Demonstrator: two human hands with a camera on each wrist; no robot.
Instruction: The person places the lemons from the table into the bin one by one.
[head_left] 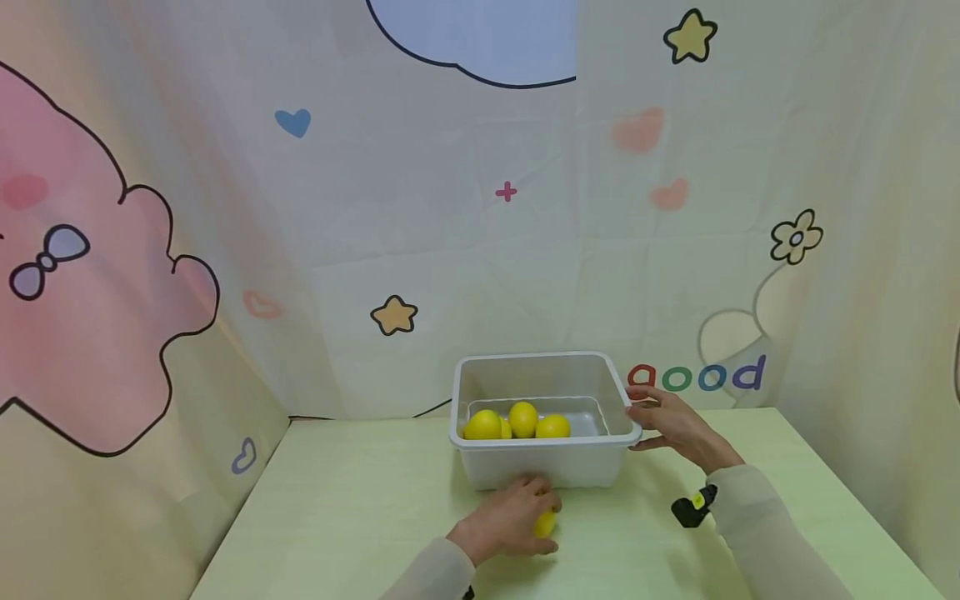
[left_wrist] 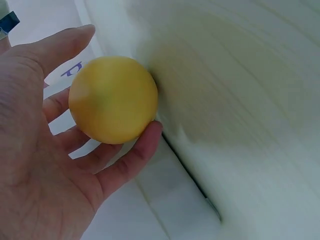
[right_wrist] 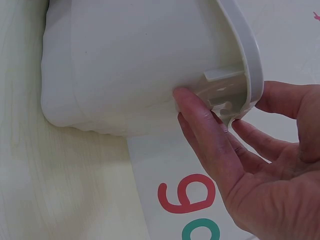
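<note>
Just in front of the bin, my left hand (head_left: pixel 513 518) curls its fingers round a yellow lemon (head_left: pixel 545 523) low at the table. The left wrist view shows that lemon (left_wrist: pixel 114 100) against the fingers, with the thumb lifted off it. A light grey plastic bin (head_left: pixel 543 467) stands upright at the back of the table. Several lemons (head_left: pixel 522 419) lie inside it, partly behind its front wall. My right hand (head_left: pixel 678 427) holds the bin's right rim. In the right wrist view its thumb is at the rim (right_wrist: pixel 252 60) and its fingers reach beneath.
The pale wooden table (head_left: pixel 337 492) carries the bin. A printed cloth backdrop (head_left: pixel 450 233) rises close behind the bin, and cloth hangs at both sides too. A black wrist device (head_left: pixel 693 507) sits at the right sleeve.
</note>
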